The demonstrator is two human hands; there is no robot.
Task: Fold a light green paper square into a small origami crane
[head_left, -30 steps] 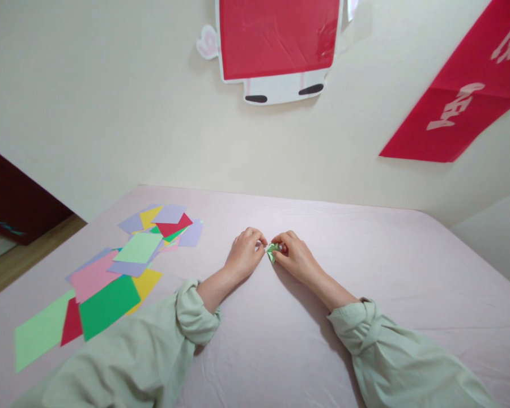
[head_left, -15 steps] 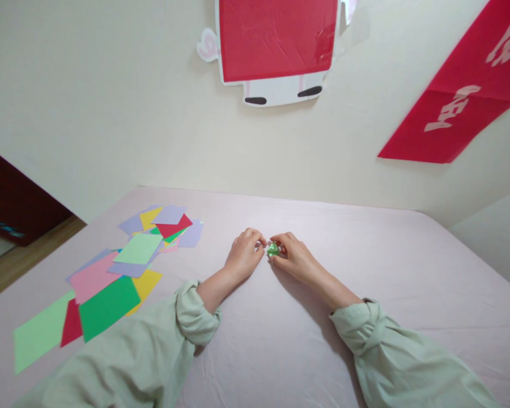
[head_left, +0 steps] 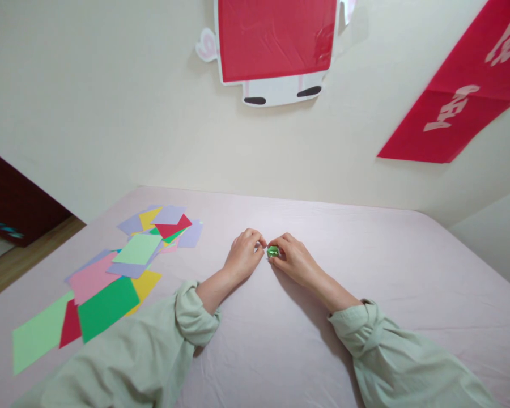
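A small folded piece of green paper [head_left: 273, 251] stands at the middle of the table. My right hand [head_left: 295, 259] pinches it between thumb and fingers, gripping it from the right. Close by on the left, my left hand [head_left: 244, 253] rests with its fingers curled in toward the thumb. Its fingertips come right up near the green paper, and I see nothing held in them. The paper's far side is partly hidden by my right fingers.
Sheets of coloured paper lie overlapping on the left of the pale pink-covered table [head_left: 263, 362], among them a dark green sheet [head_left: 109, 309] and a pink sheet [head_left: 94, 277]. Behind stands a wall [head_left: 174, 136] with a red and white cut-out [head_left: 276, 45] and a red banner [head_left: 446, 107].
In my right hand the folded green paper has turned slightly and looks more compact, with the right fingers closer about it. My left hand has hardly moved.
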